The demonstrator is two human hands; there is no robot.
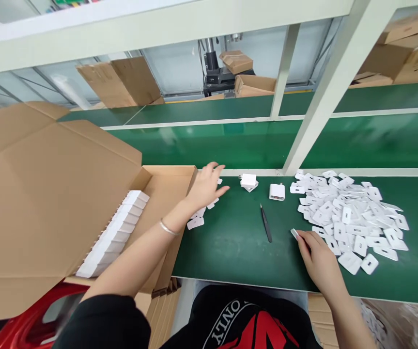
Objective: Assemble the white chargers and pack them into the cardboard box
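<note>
My left hand reaches over the right edge of a cardboard box, its fingers spread and nothing seen in them. Under and beside it lie several small white pieces on the green table. Between thumb and fingers, my right hand pinches a small white plastic plate. Just right of that hand spreads a large heap of white plastic plates, many with a slot in the middle. Black tweezers lie between my hands. Behind them are a white charger and a second white charger resting on another white piece.
The open cardboard box at left holds a row of white blocks, its lid folded back. A white metal post and rail stand along the table's far edge. Cardboard boxes sit beyond. A red plastic seat is at lower left.
</note>
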